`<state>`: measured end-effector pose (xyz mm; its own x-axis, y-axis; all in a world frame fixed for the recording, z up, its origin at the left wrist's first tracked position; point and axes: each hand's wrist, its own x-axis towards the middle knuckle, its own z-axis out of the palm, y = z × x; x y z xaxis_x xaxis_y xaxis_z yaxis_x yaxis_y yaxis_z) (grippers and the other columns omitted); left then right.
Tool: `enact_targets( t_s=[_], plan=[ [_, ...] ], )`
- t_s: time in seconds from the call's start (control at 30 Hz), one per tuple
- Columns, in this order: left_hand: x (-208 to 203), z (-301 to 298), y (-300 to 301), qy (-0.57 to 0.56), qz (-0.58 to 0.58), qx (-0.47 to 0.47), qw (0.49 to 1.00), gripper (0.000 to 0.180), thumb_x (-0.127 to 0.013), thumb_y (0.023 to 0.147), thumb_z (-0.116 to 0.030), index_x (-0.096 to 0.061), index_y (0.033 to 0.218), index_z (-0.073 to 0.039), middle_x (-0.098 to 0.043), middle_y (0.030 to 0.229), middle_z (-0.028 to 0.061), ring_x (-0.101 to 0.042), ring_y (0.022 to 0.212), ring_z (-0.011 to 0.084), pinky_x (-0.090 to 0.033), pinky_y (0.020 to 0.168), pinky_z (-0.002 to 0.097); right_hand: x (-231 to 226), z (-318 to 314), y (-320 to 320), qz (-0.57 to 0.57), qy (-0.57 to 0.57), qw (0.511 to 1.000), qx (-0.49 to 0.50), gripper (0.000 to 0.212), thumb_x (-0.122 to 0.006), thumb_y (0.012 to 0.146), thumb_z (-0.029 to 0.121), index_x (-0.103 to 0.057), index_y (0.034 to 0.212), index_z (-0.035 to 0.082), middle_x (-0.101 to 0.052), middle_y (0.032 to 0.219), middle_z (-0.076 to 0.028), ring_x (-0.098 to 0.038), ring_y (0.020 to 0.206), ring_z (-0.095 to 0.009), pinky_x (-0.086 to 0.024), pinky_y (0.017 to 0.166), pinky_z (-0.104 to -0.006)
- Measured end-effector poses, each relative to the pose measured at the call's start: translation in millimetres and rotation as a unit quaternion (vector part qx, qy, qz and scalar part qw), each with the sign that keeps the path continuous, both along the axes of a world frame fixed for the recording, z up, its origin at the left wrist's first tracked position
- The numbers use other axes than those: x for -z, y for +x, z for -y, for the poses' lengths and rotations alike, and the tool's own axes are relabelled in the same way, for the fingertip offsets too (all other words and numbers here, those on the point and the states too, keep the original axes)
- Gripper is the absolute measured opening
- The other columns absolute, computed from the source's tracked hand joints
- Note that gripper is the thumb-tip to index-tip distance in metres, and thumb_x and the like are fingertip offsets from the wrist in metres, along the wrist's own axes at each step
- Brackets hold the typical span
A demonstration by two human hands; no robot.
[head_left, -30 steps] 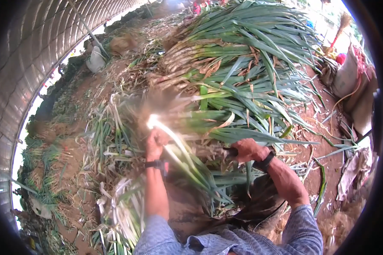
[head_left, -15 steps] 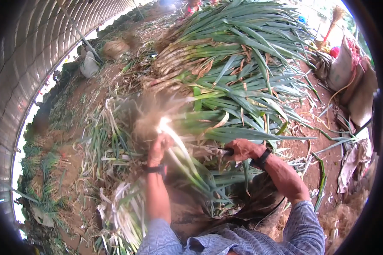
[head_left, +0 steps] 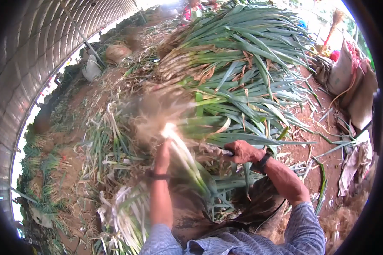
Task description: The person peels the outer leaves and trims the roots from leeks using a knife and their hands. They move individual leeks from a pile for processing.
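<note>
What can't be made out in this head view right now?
Head view, left hand: finger placement lost in blur.
Head view, white stalks: upper ends washed out by glare.
Head view, tool: grip end covered by the right hand.
Head view, distant person: cut off by the upper edge.

Onion heap (head_left: 251, 51) beyond the right hand (head_left: 244, 151), sacks (head_left: 341, 73) right of the heap, stalks (head_left: 124, 214) left of the left forearm (head_left: 161, 202)
</note>
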<state>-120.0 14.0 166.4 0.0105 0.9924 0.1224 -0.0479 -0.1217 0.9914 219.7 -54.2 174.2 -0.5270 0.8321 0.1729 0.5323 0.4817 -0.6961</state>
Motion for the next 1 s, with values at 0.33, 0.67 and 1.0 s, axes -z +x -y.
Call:
enact_targets(
  t_s=[0.33, 0.67, 1.0],
  plan=[
    [-31, -21, -44, -0.055, 0.228, -0.117, 0.965, 0.058, -0.044, 0.099, -0.058, -0.063, 0.091, -0.003, -0.065, 0.072, 0.0107, -0.066, 0.064, 0.0250, -0.056, 0.061, 0.0377, -8, 7, -15, 0.035, 0.023, 0.999, 0.003, 0.041, -0.077, 0.078, 0.031, -0.071, 0.109, 0.005, -0.071, 0.087, -0.019, -0.069, 0.079, -0.037, -0.055, 0.069, -0.0431],
    [-6, -32, -53, 0.049, 0.360, -0.034, 0.931, 0.030, -0.059, 0.097, -0.028, -0.061, 0.118, -0.007, -0.068, 0.103, 0.0140, -0.063, 0.084, 0.0242, -0.054, 0.070, 0.0387, -12, 2, -42, -0.057, 0.113, 0.992, -0.003, 0.037, -0.075, 0.075, 0.023, -0.067, 0.106, 0.004, -0.068, 0.086, -0.021, -0.066, 0.081, -0.042, -0.053, 0.070, -0.0451],
    [33, -33, -4, 0.018, 0.100, -0.073, 0.992, 0.039, -0.062, 0.094, -0.031, -0.058, 0.121, -0.002, -0.065, 0.108, 0.0107, -0.064, 0.096, 0.0217, -0.054, 0.084, 0.0394, -20, 2, -28, 0.029, -0.032, 0.998, 0.056, 0.037, -0.071, 0.085, 0.027, -0.068, 0.116, 0.007, -0.071, 0.102, -0.018, -0.069, 0.092, -0.036, -0.054, 0.080, -0.0425]
  ],
)
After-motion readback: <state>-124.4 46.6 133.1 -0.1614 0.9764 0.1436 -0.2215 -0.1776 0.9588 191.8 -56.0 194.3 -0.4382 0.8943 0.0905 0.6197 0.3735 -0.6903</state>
